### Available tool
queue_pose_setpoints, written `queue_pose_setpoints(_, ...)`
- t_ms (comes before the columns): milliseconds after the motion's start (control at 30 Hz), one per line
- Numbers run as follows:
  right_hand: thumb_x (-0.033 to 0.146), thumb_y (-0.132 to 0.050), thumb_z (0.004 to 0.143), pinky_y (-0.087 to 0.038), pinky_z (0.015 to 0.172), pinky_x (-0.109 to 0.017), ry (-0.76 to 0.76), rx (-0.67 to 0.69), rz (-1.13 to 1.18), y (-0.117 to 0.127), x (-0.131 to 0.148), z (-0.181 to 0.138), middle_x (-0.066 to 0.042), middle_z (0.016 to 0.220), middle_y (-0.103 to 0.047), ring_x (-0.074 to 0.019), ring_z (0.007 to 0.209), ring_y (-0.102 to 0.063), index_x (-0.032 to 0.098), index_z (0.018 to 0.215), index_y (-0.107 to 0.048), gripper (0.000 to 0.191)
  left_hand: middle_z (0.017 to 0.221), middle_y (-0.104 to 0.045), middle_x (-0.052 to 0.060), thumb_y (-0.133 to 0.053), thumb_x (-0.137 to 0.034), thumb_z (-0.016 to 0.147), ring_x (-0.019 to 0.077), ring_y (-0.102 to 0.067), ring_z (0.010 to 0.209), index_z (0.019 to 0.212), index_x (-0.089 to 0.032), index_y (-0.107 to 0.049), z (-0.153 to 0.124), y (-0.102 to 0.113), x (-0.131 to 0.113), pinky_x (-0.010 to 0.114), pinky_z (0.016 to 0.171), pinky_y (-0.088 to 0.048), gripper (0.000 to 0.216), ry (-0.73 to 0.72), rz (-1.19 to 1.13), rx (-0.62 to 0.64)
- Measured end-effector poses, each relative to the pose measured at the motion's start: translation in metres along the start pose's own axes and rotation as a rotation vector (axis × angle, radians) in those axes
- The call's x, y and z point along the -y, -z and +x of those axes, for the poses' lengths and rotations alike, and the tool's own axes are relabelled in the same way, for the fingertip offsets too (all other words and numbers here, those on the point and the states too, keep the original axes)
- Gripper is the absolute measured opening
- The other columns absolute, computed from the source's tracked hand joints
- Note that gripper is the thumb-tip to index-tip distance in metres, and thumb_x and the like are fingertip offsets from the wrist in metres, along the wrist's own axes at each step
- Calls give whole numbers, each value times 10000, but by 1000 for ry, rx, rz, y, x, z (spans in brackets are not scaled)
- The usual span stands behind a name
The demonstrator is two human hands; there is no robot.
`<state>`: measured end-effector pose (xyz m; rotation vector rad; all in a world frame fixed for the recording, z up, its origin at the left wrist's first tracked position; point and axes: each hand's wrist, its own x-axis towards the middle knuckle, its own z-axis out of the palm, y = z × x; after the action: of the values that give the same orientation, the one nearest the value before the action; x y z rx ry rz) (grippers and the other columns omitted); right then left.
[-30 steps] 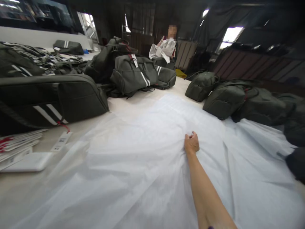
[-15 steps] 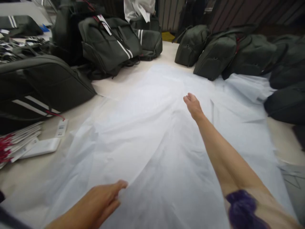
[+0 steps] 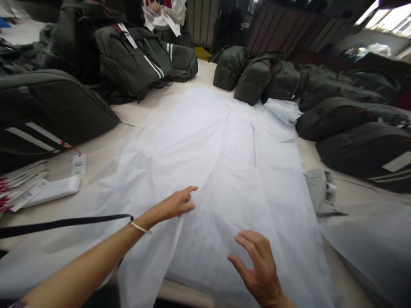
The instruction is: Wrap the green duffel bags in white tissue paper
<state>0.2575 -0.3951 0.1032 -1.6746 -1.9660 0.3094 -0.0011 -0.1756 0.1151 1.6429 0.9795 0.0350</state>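
A large sheet of thin white tissue paper [image 3: 224, 149] lies spread over the table. My left hand [image 3: 176, 204] pinches a fold of this paper near its front edge, lifting it slightly; a thin bracelet circles the wrist. My right hand [image 3: 258, 267] hovers just above the paper at the front, fingers spread and holding nothing.
Dark green backpacks [image 3: 135, 60] are piled at the back left, with more bags [image 3: 346, 115] along the right. A black bag with white stripes [image 3: 48, 115] lies at the left beside white tags and cards [image 3: 22, 188]. Another person's hands [image 3: 160, 10] handle paper at the far end.
My right hand has drawn back from the far middle of the paper to the front edge and opened. My left hand has moved in and pinched a fold. The view tilted down and right.
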Motion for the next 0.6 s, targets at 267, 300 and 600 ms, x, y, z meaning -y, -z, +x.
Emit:
queue_pose_setpoints(267, 386, -717, 794, -544, 705, -389, -331, 67, -7, -57, 55, -91, -33, 845, -676, -266, 788, -646, 283, 923, -653, 177, 640, -505, -56, -595, -207, 675, 130, -494, 521, 1302, -107, -497, 21, 14, -12, 222, 463, -363, 642, -39, -203, 69)
queue_pose_setpoints(300, 399, -654, 841, -536, 685, -382, -348, 57, 18, -65, 51, -92, -27, 789, -659, -256, 754, -639, 279, 839, -649, 120, 636, -509, -55, -602, -203, 665, 129, -497, 511, 1277, -107, -514, 21, 16, -13, 221, 455, -369, 625, -49, -206, 72)
queue_pose_setpoints(600, 453, -690, 762, -497, 666, -322, -735, 145, 685, -46, 88, -20, -11, 705, -637, -211, 700, -611, 222, 745, -648, 235, 665, -510, -46, -581, -166, 724, 122, -539, 534, 1167, -135, -544, 6, 22, -31, 209, 472, -450, 446, -66, -281, -48)
